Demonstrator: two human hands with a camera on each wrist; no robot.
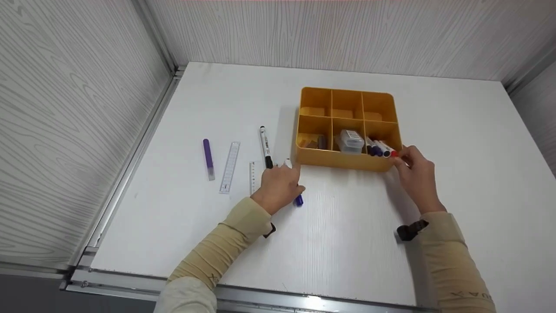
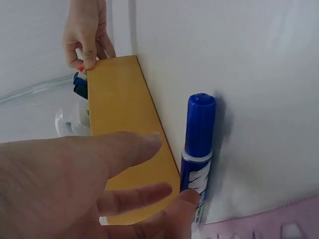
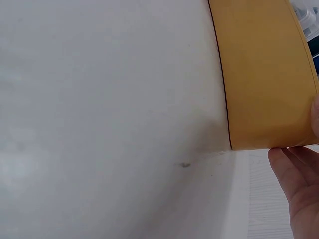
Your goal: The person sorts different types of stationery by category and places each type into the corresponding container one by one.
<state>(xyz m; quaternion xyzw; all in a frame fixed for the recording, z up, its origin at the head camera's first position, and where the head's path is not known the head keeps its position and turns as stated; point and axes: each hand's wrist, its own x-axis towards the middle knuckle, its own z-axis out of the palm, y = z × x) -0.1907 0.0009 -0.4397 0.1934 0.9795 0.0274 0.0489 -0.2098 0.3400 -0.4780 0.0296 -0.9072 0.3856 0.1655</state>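
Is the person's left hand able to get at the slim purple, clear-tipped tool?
Probably yes: only two flat, pale rulers seem to lie between the left hand and the slim purple tool, which lies uncovered.

- A walled work booth, perhaps in a lab or workshop; which, I cannot tell.
- Wood-grain panels [image 1: 325, 34] on three sides.
- Metal rails [image 1: 260, 298] along a white table [image 1: 347, 243].
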